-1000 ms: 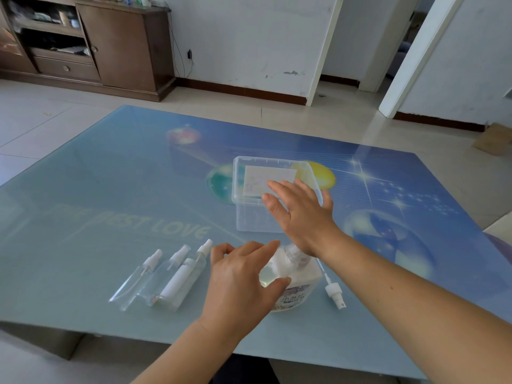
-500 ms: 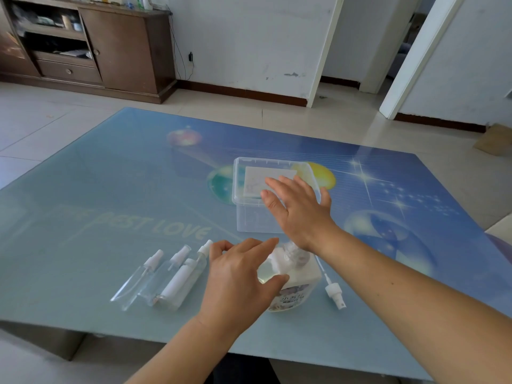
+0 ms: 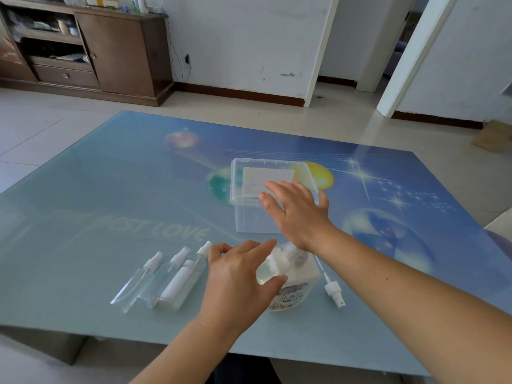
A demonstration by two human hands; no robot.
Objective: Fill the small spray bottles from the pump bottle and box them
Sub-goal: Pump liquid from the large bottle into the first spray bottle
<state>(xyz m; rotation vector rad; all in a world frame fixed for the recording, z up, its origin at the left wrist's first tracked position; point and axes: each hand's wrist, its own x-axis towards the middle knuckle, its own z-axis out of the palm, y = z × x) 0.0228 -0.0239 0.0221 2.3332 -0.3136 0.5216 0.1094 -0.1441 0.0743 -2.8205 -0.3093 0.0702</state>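
Head view, pump bottle (image 3: 291, 284): it stands near the front edge of the table, partly hidden under both hands. Its top is blurry.
Left hand (image 3: 238, 281): it hangs over the left side of the pump bottle. The fingers are spread and a little bent, and the thumb is by the bottle's shoulder. I cannot tell if it touches the bottle.
Right hand (image 3: 297, 210): it reaches past the pump bottle, flat and spread, over the near right corner of the box.
Small spray bottles (image 3: 166, 278): they lie on their sides in a row, just left of the left hand.
Loose spray top (image 3: 333, 292): it lies just right of the pump bottle.
Clear box (image 3: 249, 214): it sits behind the pump bottle with a white paper inside.
Table (image 3: 110, 203): it is blue glass with bubbles and stars.
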